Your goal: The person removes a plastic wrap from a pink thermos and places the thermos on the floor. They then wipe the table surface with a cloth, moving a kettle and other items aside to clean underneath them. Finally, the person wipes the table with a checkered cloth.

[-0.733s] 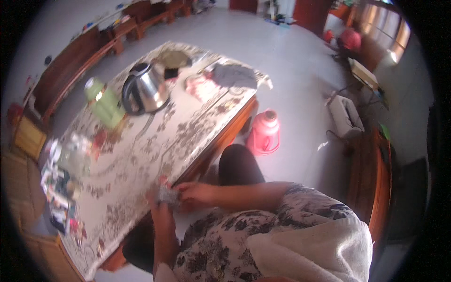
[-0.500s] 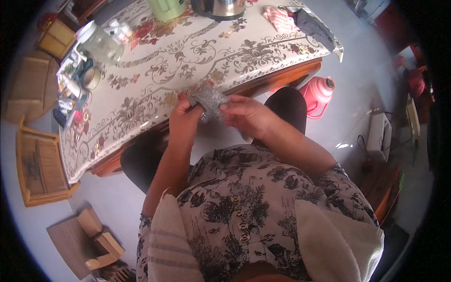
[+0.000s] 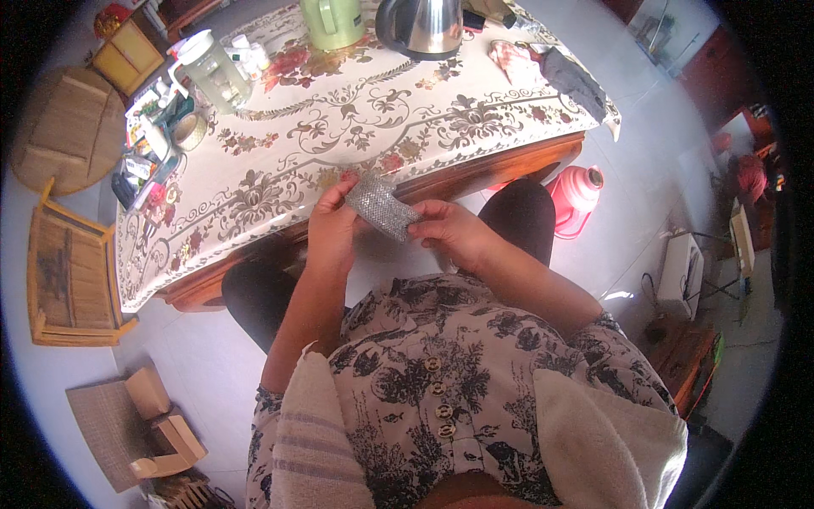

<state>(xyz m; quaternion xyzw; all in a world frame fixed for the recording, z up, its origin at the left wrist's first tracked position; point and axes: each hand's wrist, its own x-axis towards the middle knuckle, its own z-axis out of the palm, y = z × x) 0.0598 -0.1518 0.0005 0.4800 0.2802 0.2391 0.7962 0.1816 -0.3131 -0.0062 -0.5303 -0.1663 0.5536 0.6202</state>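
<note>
A small silver-grey piece with a glittering, mesh-like texture (image 3: 380, 209), perhaps a scrubbing cloth, is stretched between my hands just off the near edge of the table. My left hand (image 3: 332, 219) pinches its left side, the thumb and fingers partly behind it. At its lower right corner, my right hand (image 3: 451, 232) grips it between thumb and fingertips, the other fingers curled. The piece is spread fairly flat and slants down to the right. Beyond it lies the flowered tablecloth (image 3: 339, 136) on the wooden table.
A clear pitcher (image 3: 214, 72), a green jug (image 3: 335, 24) and a steel kettle (image 3: 432, 30) stand on the table. Folded cloths (image 3: 570, 81) lie at its right corner. A pink thermos (image 3: 577, 199) stands on the floor right of my knee. A wooden chair (image 3: 76, 276) is at left.
The silver piece has been spread flatter and its lower right corner pulled downward. My right hand has moved slightly down and right; both hands still hold it. The view has shifted a little.
</note>
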